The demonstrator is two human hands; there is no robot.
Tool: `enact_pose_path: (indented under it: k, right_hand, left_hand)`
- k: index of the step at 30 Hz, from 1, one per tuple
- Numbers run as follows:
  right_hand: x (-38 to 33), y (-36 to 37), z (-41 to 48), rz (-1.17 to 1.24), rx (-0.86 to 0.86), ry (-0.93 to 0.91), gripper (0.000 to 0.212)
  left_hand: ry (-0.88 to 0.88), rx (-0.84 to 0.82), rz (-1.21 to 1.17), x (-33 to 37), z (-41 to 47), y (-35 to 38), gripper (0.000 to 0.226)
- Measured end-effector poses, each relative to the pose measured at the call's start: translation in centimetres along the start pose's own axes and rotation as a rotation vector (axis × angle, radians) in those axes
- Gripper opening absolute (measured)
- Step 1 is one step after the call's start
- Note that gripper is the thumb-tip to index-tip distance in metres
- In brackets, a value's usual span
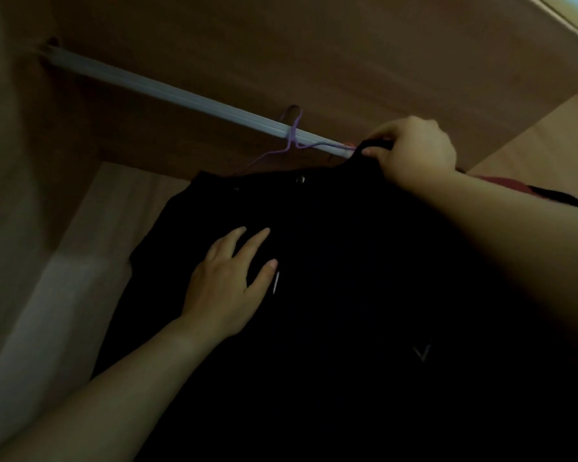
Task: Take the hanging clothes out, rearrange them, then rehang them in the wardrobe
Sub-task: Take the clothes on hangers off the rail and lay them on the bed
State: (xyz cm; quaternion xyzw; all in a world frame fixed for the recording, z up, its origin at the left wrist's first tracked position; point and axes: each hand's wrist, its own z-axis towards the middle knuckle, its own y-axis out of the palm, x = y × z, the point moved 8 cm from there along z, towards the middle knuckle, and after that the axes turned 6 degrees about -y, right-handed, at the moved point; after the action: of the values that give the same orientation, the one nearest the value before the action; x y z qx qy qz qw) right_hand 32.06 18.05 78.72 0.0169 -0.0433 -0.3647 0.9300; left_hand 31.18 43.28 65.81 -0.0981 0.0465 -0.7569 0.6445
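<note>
black garment (pixel 347 261) is up at the rail (pixel 167 91), its top just under the rail's right end, beside a purple hanger (pixel 292 138) hooked over the rail. right hand (pixel 414 148) pinches the dark top of the garment between thumb and curled fingers, right at the rail; hanger hook or just the collar, can't tell, too dark. left hand (pixel 227 285) lies flat on the garment's front, fingers spread, thumb out, gripping nothing. could be hooking on or lifting off, can't say which from this. either way: right hand does the lift, so raise the top clear over the rail rather than dragging along it, and keep off the purple hanger so the two don't snag. left hand should steady the cloth and take some weight so it doesn't swing or slip off. the metal snap (pixel 302 179) on the front may catch
</note>
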Motion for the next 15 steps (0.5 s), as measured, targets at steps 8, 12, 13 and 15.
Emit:
enact_pose_path:
  k: [8, 12, 13, 15]
  right_hand:
    - [1.1, -1.2, -1.4, -0.076, -0.062, 0.016, 0.017]
    - [0.5, -2.3, -1.0, -0.065, -0.015, 0.024, 0.019]
    - [0.3, -2.6, -1.1, -0.064, 0.002, 0.021, 0.019]
    - [0.2, -3.0, -1.7, -0.074, 0.034, 0.003, 0.019]
  left_hand:
    - [0.012, 0.144, -0.021, 1.0, -0.6, -3.4, 0.065]
    - [0.043, 0.100, -0.027, 1.8, -1.5, -4.3, 0.074]
    - [0.048, 0.113, -0.020, 2.0, -1.5, -4.7, 0.074]
    - [0.040, 0.146, -0.022, 2.3, -1.4, -5.8, 0.072]
